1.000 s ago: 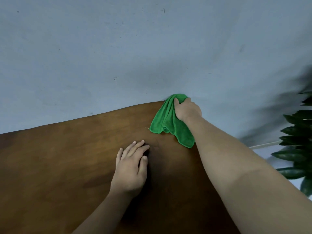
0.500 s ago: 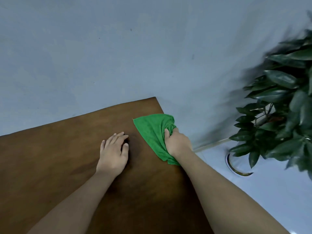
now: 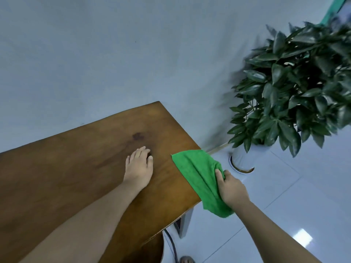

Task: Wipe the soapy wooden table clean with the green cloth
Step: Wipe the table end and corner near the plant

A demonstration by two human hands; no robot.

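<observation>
Green cloth (image 3: 197, 179) bunched in right hand (image 3: 232, 190) at wooden table (image 3: 76, 168) edge; left hand (image 3: 139, 166) flat, empty.

On the table (image 3: 76, 177) only the left hand (image 3: 139, 167) lying flat stands in the way, with bare wood all around it, while the right hand (image 3: 232, 189) grips the cloth (image 3: 197, 175) at the right edge, and the plant (image 3: 296, 92) stands well apart.
</observation>
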